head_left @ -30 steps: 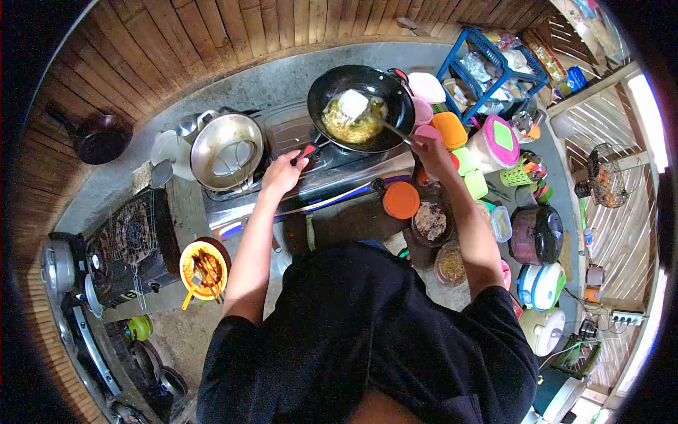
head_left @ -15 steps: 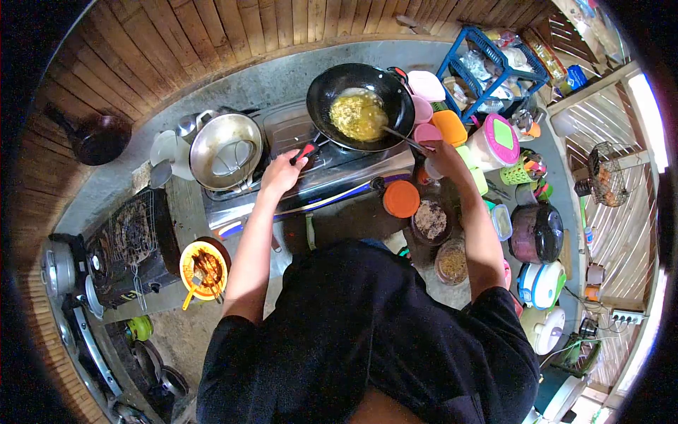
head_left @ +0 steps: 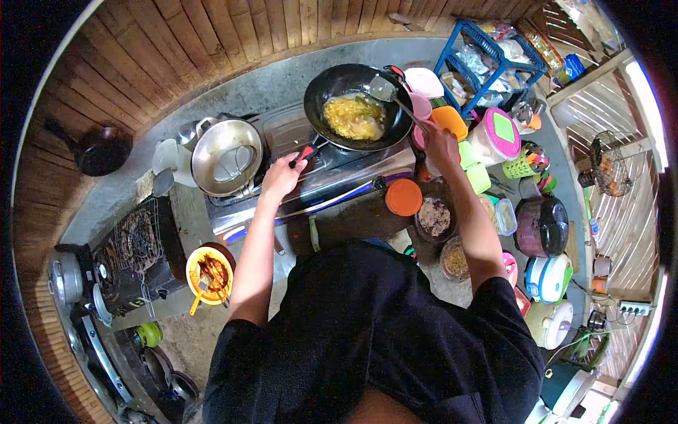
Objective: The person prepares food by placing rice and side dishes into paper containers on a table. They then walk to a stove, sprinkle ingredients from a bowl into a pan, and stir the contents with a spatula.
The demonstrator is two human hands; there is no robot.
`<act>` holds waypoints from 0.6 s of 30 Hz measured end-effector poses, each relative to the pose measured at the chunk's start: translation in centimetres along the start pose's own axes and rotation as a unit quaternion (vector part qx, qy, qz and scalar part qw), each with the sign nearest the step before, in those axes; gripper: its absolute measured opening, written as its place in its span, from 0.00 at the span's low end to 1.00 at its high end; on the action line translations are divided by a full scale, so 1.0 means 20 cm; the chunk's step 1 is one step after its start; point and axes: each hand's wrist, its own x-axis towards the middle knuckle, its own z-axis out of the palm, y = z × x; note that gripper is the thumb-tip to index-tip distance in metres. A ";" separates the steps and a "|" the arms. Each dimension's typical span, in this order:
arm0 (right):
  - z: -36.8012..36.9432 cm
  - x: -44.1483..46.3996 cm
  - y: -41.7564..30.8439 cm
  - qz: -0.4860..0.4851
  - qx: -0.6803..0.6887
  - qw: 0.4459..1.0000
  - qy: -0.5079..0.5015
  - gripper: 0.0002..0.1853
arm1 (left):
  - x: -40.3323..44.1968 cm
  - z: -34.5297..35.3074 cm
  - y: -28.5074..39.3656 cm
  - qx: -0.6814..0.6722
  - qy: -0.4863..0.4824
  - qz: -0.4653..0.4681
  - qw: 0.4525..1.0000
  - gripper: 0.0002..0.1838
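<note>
A black wok (head_left: 318, 95) stands on the right side of the gas stove (head_left: 311, 185), with a yellow, chopped-looking food (head_left: 346, 119) in bubbling liquid at its bottom. My left hand (head_left: 282, 178) is closed around the wok's red and black handle (head_left: 304, 156). In my right hand (head_left: 439, 147), on the wok's right side, is the long handle of a metal spatula (head_left: 383, 88). Its flat blade is raised over the far right part of the wok, above the food.
On the stove's left stands a silver pan (head_left: 205, 157) with a strainer inside. A bowl of red sauce (head_left: 193, 265) sits left of my arm. Plastic containers (head_left: 492, 134), a blue rack (head_left: 462, 67), an orange lid (head_left: 403, 197) and bowls crowd the right side.
The spatula has come up out of the food toward the wok's far right rim, and its blade now shows. My right hand has shifted slightly; my left hand keeps the wok handle.
</note>
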 end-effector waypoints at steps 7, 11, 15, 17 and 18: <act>0.18 0.01 0.01 0.001 0.160 0.983 -0.085 0.15 | -0.01 0.00 0.00 -0.014 0.011 -0.001 1.000 0.21; 0.17 0.03 -0.03 -0.006 0.263 0.951 -0.163 0.15 | -0.02 -0.01 0.01 -0.022 0.005 0.000 1.000 0.21; 0.14 -0.01 -0.02 -0.019 0.278 0.952 -0.129 0.15 | -0.01 0.00 0.00 -0.023 0.005 -0.011 1.000 0.22; 0.14 -0.02 0.01 -0.025 0.271 0.959 -0.085 0.15 | 0.01 0.01 -0.02 -0.023 -0.005 -0.014 1.000 0.23; 0.10 -0.03 0.01 -0.032 0.195 0.979 -0.042 0.15 | 0.02 0.02 -0.03 -0.024 -0.006 -0.013 1.000 0.23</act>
